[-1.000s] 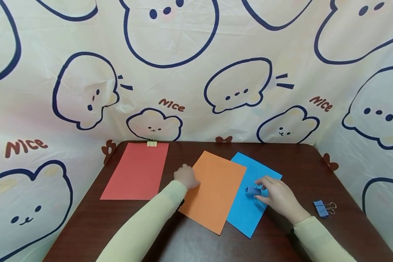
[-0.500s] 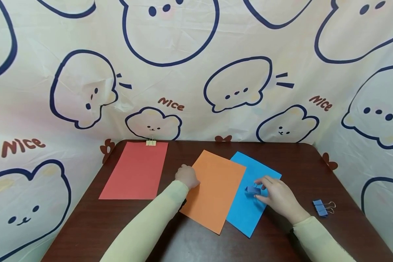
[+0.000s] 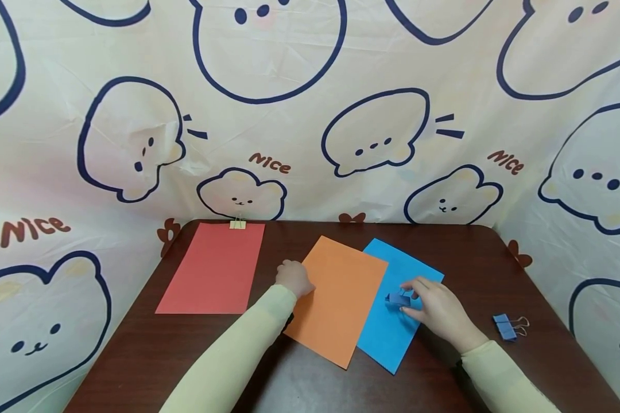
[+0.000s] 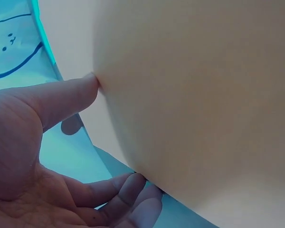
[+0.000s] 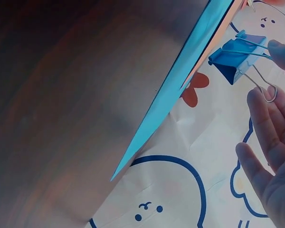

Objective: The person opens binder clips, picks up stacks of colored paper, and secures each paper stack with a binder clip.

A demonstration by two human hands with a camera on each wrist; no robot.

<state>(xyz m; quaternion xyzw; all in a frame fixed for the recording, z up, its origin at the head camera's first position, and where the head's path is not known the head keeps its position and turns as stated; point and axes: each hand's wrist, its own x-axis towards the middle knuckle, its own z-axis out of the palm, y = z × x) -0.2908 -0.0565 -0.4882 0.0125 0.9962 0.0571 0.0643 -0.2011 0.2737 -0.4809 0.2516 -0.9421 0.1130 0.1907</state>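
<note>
In the head view, my left hand (image 3: 293, 279) holds the left edge of an orange sheet of paper (image 3: 341, 298). The left wrist view shows the thumb (image 4: 71, 97) pressing on the sheet's face, the curled fingers at its edge with some tips partly hidden. My right hand (image 3: 441, 312) pinches the wire handles of a blue binder clip (image 3: 399, 300), thumb on one handle and fingertips on the other, as the right wrist view shows. The clip (image 5: 240, 52) is above a blue sheet (image 3: 392, 344), which lies partly under the orange one.
A second blue binder clip (image 3: 505, 328) lies on the dark wooden table (image 3: 470, 252) at the right. At the back left lies a red sheet (image 3: 212, 275) with a pale yellow binder clip (image 3: 237, 225) on its far edge. A cartoon-printed curtain (image 3: 310, 132) encloses the table.
Both hands keep almost the same pose, with the binder clip still between the right fingers. The whole head view has shifted very slightly.
</note>
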